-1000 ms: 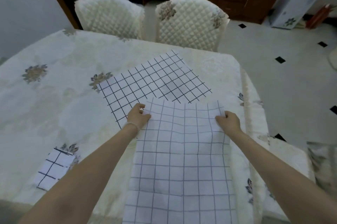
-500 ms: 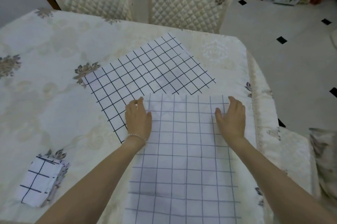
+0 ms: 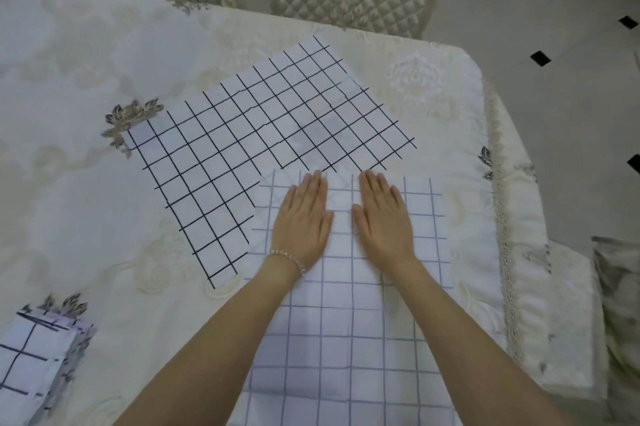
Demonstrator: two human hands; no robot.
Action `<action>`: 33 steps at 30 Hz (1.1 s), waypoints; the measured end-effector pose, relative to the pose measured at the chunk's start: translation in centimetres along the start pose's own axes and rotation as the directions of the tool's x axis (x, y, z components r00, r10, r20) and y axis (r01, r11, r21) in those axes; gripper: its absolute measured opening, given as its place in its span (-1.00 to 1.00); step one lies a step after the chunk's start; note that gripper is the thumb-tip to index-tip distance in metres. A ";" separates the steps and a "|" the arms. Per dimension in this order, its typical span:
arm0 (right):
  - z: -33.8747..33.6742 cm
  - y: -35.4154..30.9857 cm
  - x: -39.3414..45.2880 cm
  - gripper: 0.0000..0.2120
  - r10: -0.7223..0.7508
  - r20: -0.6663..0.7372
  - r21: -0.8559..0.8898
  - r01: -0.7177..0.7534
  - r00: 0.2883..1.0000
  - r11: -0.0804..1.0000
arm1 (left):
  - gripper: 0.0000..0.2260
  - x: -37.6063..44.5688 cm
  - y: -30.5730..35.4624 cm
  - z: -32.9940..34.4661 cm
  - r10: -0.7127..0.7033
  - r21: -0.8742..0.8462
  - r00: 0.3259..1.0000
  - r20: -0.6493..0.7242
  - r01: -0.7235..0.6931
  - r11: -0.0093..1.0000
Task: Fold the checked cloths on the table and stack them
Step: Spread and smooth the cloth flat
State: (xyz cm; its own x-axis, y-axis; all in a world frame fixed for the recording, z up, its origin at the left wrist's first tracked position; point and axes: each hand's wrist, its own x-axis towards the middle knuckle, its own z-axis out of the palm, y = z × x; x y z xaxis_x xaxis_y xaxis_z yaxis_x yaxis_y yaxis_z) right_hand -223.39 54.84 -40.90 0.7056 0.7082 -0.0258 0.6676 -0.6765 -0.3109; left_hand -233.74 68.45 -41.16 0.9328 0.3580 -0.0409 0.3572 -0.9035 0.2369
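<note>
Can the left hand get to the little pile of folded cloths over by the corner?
Probably yes. The left hand lies flat on the pale checked cloth, holding nothing, and only bare tablecloth lies between it and the folded stack on that same side.

The table (image 3: 86,62) is covered by a cream tablecloth (image 3: 433,86) with woven floral patterns and grey-brown flower motifs; a lace border runs down its right edge. Three checked items lie directly on it. A white cloth with a bold black grid (image 3: 263,134) lies flat and at an angle at frame centre. A white cloth with a faint grey grid (image 3: 346,339) lies at lower centre, its far edge overlapping the black-grid cloth. A stack of folded cloths (image 3: 34,356) sits at lower left, well apart from both.
</note>
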 end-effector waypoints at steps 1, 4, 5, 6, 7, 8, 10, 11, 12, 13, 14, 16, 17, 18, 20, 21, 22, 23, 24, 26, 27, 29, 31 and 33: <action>-0.4 1.3 -0.2 -0.43 0.041 -0.014 -0.017 -0.041 0.999 0.999 | -0.48 -0.1 -1.2 -0.3 -0.020 0.013 1.000 -0.010 0.020 1.000; -1.7 5.5 -1.3 -0.42 0.145 -0.047 -0.033 -0.146 0.988 0.989 | -0.46 -0.7 -4.7 -1.0 -0.085 0.034 0.996 -0.014 0.085 0.996; -2.0 6.3 -1.7 -0.42 0.170 -0.049 -0.040 -0.172 0.984 0.984 | -0.45 -0.9 -5.5 -1.2 -0.111 0.037 0.994 -0.014 0.111 0.993; -2.2 6.9 -1.9 -0.41 0.187 -0.050 -0.046 -0.190 0.981 0.981 | -0.45 -0.9 -6.1 -1.4 -0.129 0.047 0.992 -0.009 0.129 0.990; -2.2 7.1 -1.9 -0.41 0.198 -0.052 -0.053 -0.201 0.979 0.978 | -0.44 -0.9 -6.4 -1.5 -0.140 0.062 0.990 -0.002 0.140 0.988; -2.3 7.2 -1.9 -0.40 0.207 -0.057 -0.065 -0.210 0.977 0.976 | -0.44 -0.9 -6.4 -1.6 -0.144 0.077 0.990 0.000 0.144 0.987; -2.9 6.9 -1.9 -0.38 0.224 -0.054 -0.082 -0.228 0.973 0.970 | -0.44 -1.0 -6.1 -2.2 -0.144 0.113 0.990 -0.008 0.144 0.983; -3.3 6.3 -2.1 -0.37 0.238 -0.061 -0.082 -0.243 0.969 0.967 | -0.45 -1.3 -5.4 -2.6 -0.126 0.128 0.992 -0.019 0.127 0.984; -3.6 5.3 -2.5 -0.38 0.243 -0.080 -0.066 -0.248 0.967 0.967 | -0.46 -1.9 -4.3 -2.9 -0.085 0.131 0.996 -0.032 0.089 0.987; -3.6 3.8 -3.2 -0.39 0.226 -0.096 -0.035 -0.230 0.969 0.973 | -0.47 -2.8 -2.8 -3.0 -0.022 0.117 0.999 -0.037 0.026 0.993; -3.3 1.7 -4.2 -0.41 0.183 -0.096 0.002 -0.184 0.978 0.983 | -0.48 -4.0 -0.9 -2.7 0.057 0.090 0.998 -0.037 -0.053 0.994; -1.6 -3.0 -6.6 -0.45 0.053 -0.053 0.058 -0.050 0.997 0.997 | -0.47 -6.4 2.7 -1.5 0.162 0.030 0.987 -0.013 -0.161 0.986; -0.6 -4.9 -7.8 -0.46 0.009 -0.020 0.081 -0.007 1.000 0.997 | -0.46 -7.3 4.0 -0.9 0.167 -0.003 0.986 0.010 -0.167 0.986; 0.2 -6.1 -8.7 -0.46 0.003 0.006 0.115 -0.004 1.000 0.993 | -0.44 -8.0 4.8 -0.3 0.148 -0.028 0.989 0.031 -0.147 0.989; 1.2 -6.1 -9.7 -0.46 0.036 0.023 0.137 -0.039 0.999 0.990 | -0.45 -8.6 4.9 0.6 0.090 -0.044 0.995 0.046 -0.088 0.995; 1.2 -5.4 -9.9 -0.46 0.042 0.022 0.116 -0.044 0.999 0.992 | -0.46 -8.6 4.6 0.7 0.079 -0.030 0.996 0.046 -0.078 0.997; 1.1 -4.3 -10.1 -0.44 0.031 0.022 0.081 -0.033 0.999 0.996 | -0.48 -8.8 4.0 0.6 0.081 -0.008 0.996 0.046 -0.081 0.997; 0.9 -3.0 -10.4 -0.44 0.026 0.023 0.045 -0.027 0.999 0.999 | -0.49 -9.1 3.1 0.5 0.081 0.015 0.996 0.047 -0.082 0.997; 0.6 -1.7 -10.8 -0.44 0.041 0.017 0.018 -0.042 0.999 0.999 | -0.49 -9.6 2.0 0.3 0.068 0.031 0.997 0.047 -0.069 0.997; -0.1 1.0 -11.6 -0.44 0.096 -0.017 -0.006 -0.097 0.995 0.995 | -0.48 -10.8 -0.7 -0.2 0.019 0.044 0.999 0.026 -0.020 0.999; -0.5 2.3 -12.0 -0.44 0.129 -0.029 -0.012 -0.130 0.991 0.992 | -0.48 -11.5 -2.0 -0.5 -0.004 0.042 1.000 0.020 0.003 0.999; -1.0 3.8 -12.6 -0.44 0.170 -0.024 -0.038 -0.171 0.985 0.985 | -0.48 -12.5 -3.8 -1.0 -0.025 0.058 0.999 0.034 0.023 0.998; -1.2 4.3 -12.6 -0.43 0.175 -0.018 -0.060 -0.176 0.984 0.983 | -0.47 -12.6 -4.2 -1.3 -0.025 0.084 0.999 0.044 0.021 0.996; -1.8 4.0 -12.6 -0.42 0.200 -0.008 -0.062 -0.200 0.980 0.978 | -0.47 -12.5 -3.8 -1.9 -0.053 0.103 0.997 0.051 0.048 0.994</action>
State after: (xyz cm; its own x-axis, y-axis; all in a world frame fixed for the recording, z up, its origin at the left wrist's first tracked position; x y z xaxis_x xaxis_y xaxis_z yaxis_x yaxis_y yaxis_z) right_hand -229.18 42.84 -40.15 0.8268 0.5568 -0.0795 0.5263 -0.8158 -0.2395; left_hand -246.84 67.83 -39.71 0.9137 0.3932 -0.1028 0.4044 -0.9048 0.1337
